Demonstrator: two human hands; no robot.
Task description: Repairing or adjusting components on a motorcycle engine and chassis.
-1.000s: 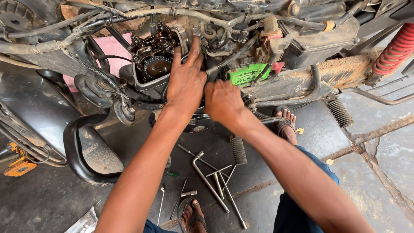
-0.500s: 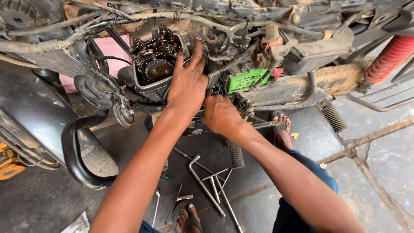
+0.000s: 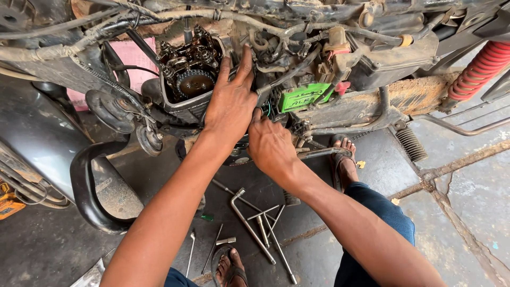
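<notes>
A dirty motorcycle engine [image 3: 191, 79] stands open in front of me, its toothed sprocket and valve gear exposed. My left hand [image 3: 231, 101] lies flat against the engine's right side, fingers spread upward. My right hand [image 3: 271, 146] sits just below and to the right of it, fingers curled in at the engine's lower side; what they touch is hidden. A green rectangular part [image 3: 305, 96] is fixed to the frame right of both hands.
Several long metal wrenches [image 3: 255, 223] lie on the stained floor below my arms. A black curved mudguard [image 3: 90, 186] is at left, a red coil spring [image 3: 481, 66] at upper right, a footrest [image 3: 411, 143] to the right. My sandalled feet [image 3: 345, 159] rest on the floor.
The view has shifted slightly. My right hand has drawn in closer under my left hand at the engine; my left hand stays pressed on the engine.
</notes>
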